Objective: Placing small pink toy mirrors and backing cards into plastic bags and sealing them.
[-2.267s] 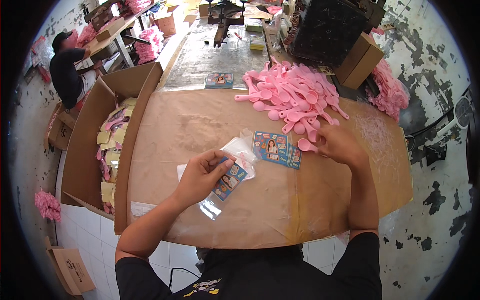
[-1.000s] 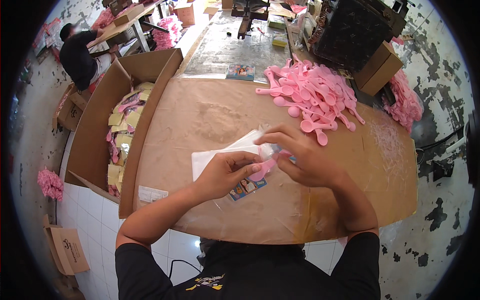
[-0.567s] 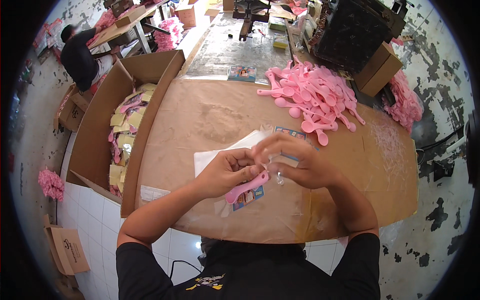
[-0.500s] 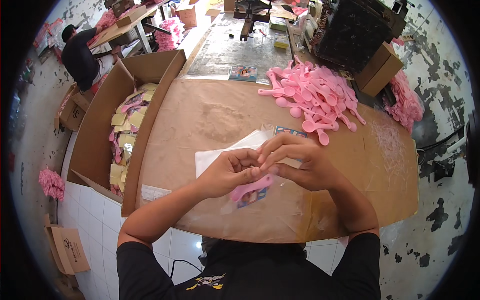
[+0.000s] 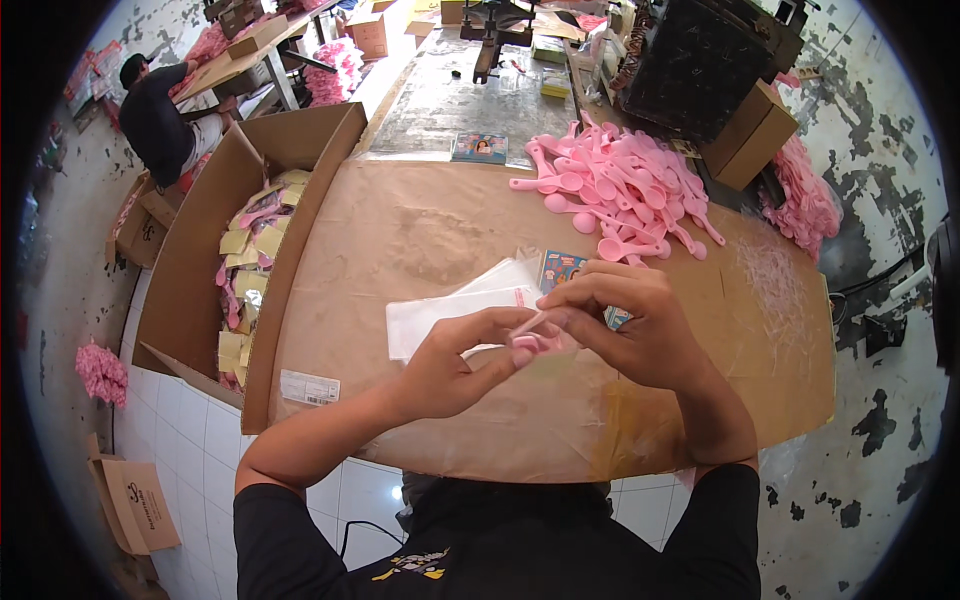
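Note:
My left hand (image 5: 462, 360) and my right hand (image 5: 632, 325) meet over the middle of the brown paper-covered table (image 5: 420, 220). Together they pinch a small clear bag with a pink plastic spoon (image 5: 530, 342) in it; most of it is hidden by my fingers. Just behind my hands lies a flat stack of clear plastic bags (image 5: 450, 310). A colourful printed card (image 5: 562, 268) peeks out past my right hand. A heap of pink plastic spoons (image 5: 625, 190) lies at the far right of the table.
An open cardboard box (image 5: 200, 260) at my left holds several packed yellow and pink bags. Another printed card (image 5: 480, 147) lies at the table's far edge. Cardboard boxes (image 5: 750, 135) stand back right. A person in dark clothes (image 5: 155, 120) works at the far left.
My right hand left the spoon heap and came to my left hand. The pink spoon and card went into the clear bag, and both hands closed over it.

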`<state>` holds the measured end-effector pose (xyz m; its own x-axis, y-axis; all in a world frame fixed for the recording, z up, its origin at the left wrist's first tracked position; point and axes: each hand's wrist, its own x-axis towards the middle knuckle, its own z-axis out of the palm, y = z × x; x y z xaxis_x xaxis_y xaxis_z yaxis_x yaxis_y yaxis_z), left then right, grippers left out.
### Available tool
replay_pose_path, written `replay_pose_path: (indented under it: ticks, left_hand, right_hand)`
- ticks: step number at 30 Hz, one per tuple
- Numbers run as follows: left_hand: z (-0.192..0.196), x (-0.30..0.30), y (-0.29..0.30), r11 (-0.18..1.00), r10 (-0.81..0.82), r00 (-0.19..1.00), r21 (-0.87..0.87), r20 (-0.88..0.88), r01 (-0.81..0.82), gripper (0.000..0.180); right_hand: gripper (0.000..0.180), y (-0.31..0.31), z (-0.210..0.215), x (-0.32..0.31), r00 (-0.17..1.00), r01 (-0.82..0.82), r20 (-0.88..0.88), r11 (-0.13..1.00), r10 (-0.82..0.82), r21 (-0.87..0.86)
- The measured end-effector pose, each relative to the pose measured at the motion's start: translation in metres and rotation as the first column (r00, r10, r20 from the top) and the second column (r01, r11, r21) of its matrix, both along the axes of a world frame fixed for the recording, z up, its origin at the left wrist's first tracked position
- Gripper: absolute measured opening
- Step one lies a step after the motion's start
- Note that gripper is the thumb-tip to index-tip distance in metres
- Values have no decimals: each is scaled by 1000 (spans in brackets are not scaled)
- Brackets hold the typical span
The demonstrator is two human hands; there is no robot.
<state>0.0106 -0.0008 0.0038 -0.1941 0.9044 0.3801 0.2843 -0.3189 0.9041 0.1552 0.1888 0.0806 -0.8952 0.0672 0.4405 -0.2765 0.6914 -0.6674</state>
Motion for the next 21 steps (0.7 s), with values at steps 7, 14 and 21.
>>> replay_pose_path:
  ticks: [7,14,21]
  left_hand:
    - [-7,-1,1,996,-13,927,-80,375,46,27]
    - [-5,2,4,988,59,869,-155,492,21,28]
    - [-3,6,-1,949,196,980,-257,19,-185,28]
  right_hand:
    - [24,-2,-16,-5,1000,-1,-19,998,0,-62]
    - [16,-12,-25,-17,945,162,-301,983,-130,84]
    - [21,-20,-35,-16,948,209,-317,796,-23,569]
